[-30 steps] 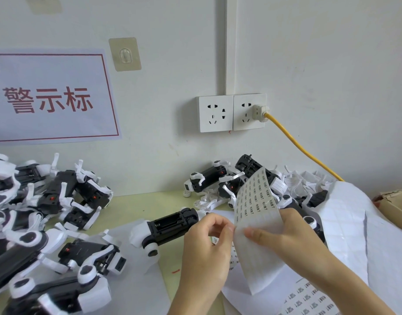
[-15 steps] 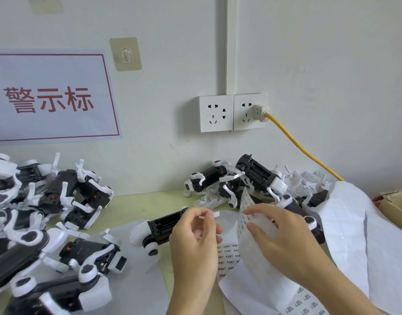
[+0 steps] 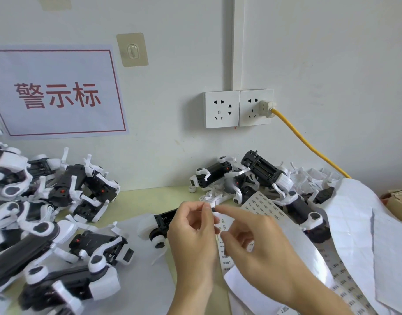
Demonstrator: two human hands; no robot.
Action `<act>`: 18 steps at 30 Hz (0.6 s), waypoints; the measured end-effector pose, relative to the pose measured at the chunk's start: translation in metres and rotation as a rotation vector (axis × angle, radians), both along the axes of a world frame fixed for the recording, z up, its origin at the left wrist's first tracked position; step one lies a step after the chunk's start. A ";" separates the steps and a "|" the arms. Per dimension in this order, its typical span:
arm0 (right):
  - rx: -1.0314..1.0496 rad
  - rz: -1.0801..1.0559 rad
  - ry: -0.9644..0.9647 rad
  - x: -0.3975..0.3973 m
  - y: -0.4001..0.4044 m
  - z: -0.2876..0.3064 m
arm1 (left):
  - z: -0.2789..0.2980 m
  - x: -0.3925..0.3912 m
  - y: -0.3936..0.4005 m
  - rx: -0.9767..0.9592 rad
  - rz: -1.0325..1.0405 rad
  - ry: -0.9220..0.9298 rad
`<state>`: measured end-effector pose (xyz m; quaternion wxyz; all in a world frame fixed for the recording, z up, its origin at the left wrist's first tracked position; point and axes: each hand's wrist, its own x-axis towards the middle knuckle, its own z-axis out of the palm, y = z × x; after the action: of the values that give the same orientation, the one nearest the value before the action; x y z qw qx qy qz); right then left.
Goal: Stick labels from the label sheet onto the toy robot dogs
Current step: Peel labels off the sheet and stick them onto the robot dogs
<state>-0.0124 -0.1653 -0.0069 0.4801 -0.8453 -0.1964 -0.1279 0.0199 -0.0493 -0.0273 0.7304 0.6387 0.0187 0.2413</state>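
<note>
At centre frame, the left hand (image 3: 191,230) pinched a label (image 3: 212,204); the right hand (image 3: 261,244), fingers loose, had dropped the sheet (image 3: 263,208) held earlier and touched the label.

Left hand (image 3: 191,233) hides rear of nearest toy robot dog (image 3: 160,226); label sheet (image 3: 261,208) print too small to read; left dog pile (image 3: 25,223) cut by edge.

A heap of black-and-white plastic toy robot dogs (image 3: 47,212) is lying at the table's left; a second heap (image 3: 252,180) is sitting behind against the wall, under the white double wall socket (image 3: 238,109). Between them one black-and-white toy dog (image 3: 159,226) is lying, left of the white paper label sheet (image 3: 261,208).
</note>
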 end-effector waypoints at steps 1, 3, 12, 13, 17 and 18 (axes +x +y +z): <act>0.026 0.027 0.026 -0.001 0.003 0.001 | 0.000 0.000 0.000 0.010 0.004 -0.006; 0.070 0.080 0.077 -0.002 0.005 0.003 | 0.000 -0.001 0.000 0.027 0.013 -0.018; 0.198 0.174 0.238 -0.001 0.004 0.004 | 0.007 -0.003 0.002 -0.052 -0.107 0.032; 0.220 0.157 0.250 -0.001 0.003 0.003 | 0.009 -0.004 0.002 -0.051 -0.140 0.050; 0.369 -0.013 0.213 0.005 0.003 -0.001 | 0.015 -0.006 0.000 0.084 -0.172 0.009; 0.412 -0.076 0.200 0.007 0.001 -0.002 | 0.017 -0.006 0.002 0.146 -0.135 -0.032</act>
<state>-0.0052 -0.1645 -0.0086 0.6543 -0.7448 -0.0855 -0.0990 0.0141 -0.0476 -0.0104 0.6968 0.6860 -0.0539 0.2025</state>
